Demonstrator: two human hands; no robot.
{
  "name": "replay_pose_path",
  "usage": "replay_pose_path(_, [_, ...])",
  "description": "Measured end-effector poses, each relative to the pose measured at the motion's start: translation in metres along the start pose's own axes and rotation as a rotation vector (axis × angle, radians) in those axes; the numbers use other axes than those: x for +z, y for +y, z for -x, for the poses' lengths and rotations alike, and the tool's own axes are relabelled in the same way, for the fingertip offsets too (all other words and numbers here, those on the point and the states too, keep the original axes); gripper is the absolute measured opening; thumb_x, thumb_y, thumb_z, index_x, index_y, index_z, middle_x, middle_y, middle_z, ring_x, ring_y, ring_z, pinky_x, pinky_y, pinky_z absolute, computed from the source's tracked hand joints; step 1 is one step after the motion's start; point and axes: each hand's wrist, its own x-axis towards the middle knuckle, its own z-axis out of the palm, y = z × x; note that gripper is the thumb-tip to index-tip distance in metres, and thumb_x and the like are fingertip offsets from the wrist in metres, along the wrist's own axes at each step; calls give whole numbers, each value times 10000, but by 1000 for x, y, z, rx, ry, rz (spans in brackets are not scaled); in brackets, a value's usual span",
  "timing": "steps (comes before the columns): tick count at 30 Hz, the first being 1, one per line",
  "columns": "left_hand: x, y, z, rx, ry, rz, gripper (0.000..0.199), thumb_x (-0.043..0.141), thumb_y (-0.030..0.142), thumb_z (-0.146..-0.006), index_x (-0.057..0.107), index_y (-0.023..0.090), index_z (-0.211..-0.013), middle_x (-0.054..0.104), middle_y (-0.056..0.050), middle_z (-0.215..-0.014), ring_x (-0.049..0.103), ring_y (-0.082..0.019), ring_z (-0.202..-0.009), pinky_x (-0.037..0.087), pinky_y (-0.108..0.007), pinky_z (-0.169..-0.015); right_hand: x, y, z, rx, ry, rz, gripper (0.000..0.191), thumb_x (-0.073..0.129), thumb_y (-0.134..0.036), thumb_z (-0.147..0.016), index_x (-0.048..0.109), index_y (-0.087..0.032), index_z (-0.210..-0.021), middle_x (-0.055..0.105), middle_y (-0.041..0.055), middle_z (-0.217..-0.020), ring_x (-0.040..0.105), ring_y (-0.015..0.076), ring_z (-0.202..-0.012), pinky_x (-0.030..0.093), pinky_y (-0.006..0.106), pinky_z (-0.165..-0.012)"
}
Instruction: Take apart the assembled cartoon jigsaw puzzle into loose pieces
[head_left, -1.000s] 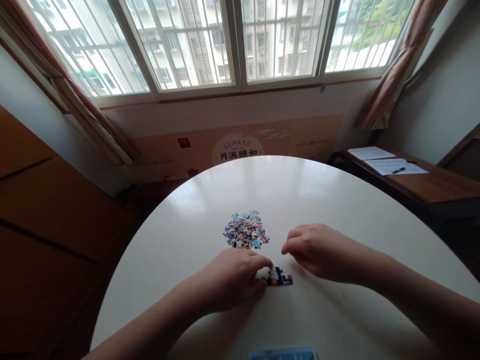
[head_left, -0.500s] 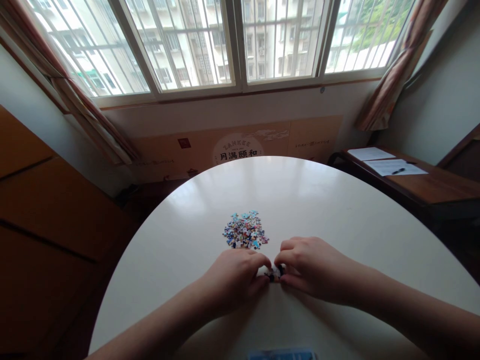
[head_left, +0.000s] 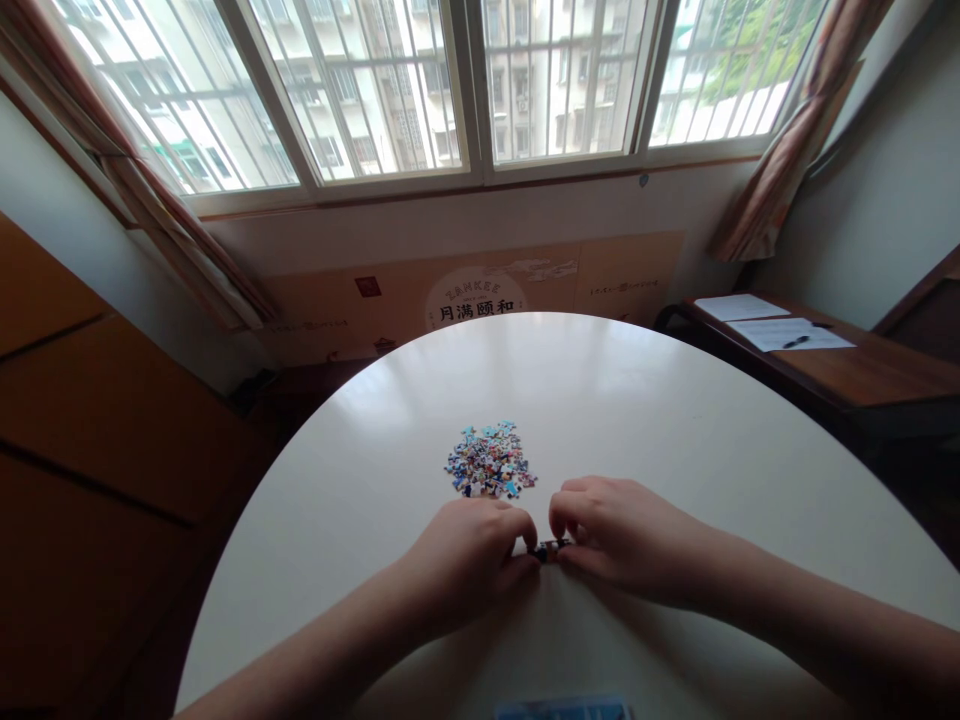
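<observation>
Between my two hands are small jigsaw puzzle pieces (head_left: 550, 551), dark, white and reddish, partly hidden by the fingers. My left hand (head_left: 476, 550) pinches them from the left with thumb and forefinger. From the right, my right hand (head_left: 611, 530) grips them the same way, its fingers curled. I cannot tell how many pieces are there or whether they are joined. Just beyond my left hand lies a heap of loose multicoloured puzzle pieces (head_left: 491, 460), with light blue ones at its far side.
Everything rests on a round white table (head_left: 360, 450). A blue flat item (head_left: 566, 709) shows at the bottom edge. To the right, a wooden side table (head_left: 892, 365) holds papers (head_left: 791, 334) and a pen (head_left: 796, 342). An orange-brown cabinet (head_left: 90, 450) stands left.
The pieces between my hands now look flatter, as if tilted, and less of their surface shows. My fingers have shifted slightly; the heap has stayed put.
</observation>
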Motion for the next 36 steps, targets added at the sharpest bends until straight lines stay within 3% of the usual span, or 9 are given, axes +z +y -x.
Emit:
replay_pose_path(15, [-4, 3, -2, -146, -45, 153, 159, 625, 202, -749, 715, 239, -874, 671, 16, -734, 585, -172, -687, 410, -268, -654, 4, 5, -4, -13, -2, 5, 57, 645, -244, -858, 690, -220, -884, 657, 0, -903, 558, 118, -773, 313, 232, -680])
replay_pose_path(26, [-3, -1, -3, -111, -31, 209, 135, 634, 161, -723, 687, 218, -833, 631, 31, -706, 534, -146, -653, 364, -261, -630, 1, 4, -3, -13, -11, 43, 59, 630, -221, -846, 667, -225, -891, 652, -2, -901, 548, 123, -778, 285, 231, -670])
replay_pose_path(36, [-6, -4, -2, -55, 10, 271, 150, 635, 80, -737, 697, 208, -784, 676, 37, -743, 580, -124, -664, 406, -235, -664, 1, 4, -2, -21, -18, 25, 55, 636, -258, -852, 665, -221, -880, 656, -4, -897, 547, 122, -778, 279, 230, -668])
